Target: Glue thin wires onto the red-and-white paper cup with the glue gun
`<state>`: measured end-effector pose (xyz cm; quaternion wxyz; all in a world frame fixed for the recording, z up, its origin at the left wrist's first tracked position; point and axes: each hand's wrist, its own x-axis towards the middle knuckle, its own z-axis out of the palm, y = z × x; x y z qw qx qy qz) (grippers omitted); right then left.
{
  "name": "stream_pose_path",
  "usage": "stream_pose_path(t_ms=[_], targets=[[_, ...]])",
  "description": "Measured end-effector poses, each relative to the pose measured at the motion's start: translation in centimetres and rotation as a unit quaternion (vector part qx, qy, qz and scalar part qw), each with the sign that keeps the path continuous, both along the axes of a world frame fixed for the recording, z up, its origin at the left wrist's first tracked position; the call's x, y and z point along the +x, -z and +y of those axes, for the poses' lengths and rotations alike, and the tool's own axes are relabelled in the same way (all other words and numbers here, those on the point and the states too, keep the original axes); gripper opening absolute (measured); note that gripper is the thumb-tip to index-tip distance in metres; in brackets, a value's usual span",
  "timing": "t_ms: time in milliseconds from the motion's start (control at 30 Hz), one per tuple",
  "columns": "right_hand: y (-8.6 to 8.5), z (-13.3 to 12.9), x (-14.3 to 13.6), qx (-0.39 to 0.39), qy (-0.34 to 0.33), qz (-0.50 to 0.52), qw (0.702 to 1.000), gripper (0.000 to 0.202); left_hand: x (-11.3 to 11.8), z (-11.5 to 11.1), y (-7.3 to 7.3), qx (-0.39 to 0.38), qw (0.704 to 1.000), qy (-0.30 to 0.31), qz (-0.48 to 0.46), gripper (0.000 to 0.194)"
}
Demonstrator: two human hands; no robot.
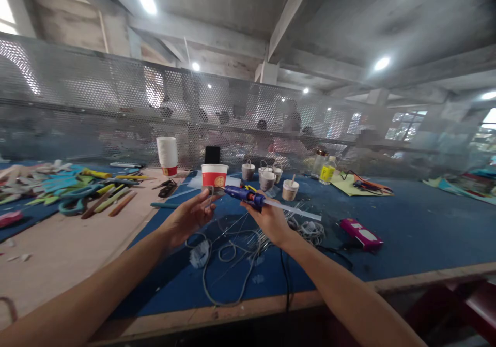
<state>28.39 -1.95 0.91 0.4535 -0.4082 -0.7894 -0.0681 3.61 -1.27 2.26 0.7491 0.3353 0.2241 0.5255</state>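
R hand [271, 220] grip wraps blue glue gun [248, 196], its tip at small grey corded pc [216, 190] that L hand [191, 213] pinches. Both sit over counter [418, 228], well in from front edge [263, 304]. Cord tangle [232, 254] below; widest blue stretch R of magenta box [361, 234]. Red/wht paper cup [215, 174] just behind, contents hidden; wht cups [167, 151] nested at L; brown cup [290, 191] w/ stick in it.

Glue gun [251, 197]: handle hidden by right hand [272, 222]
Piece [217, 191] in left hand [189, 216]: too small to tell
People [291, 123]: blurred behind perforated screen [127, 96]
Forearms [344, 295]: cut off by bottom edge
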Motion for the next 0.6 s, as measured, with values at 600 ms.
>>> stream_pose_path(t_ms=[600], targets=[[0.06,0.18,0.19,0.006,-0.001,0.007,1.000,0.028,0.01,-0.05,-0.16,-0.002,1.000,0.000,0.001,0.017]])
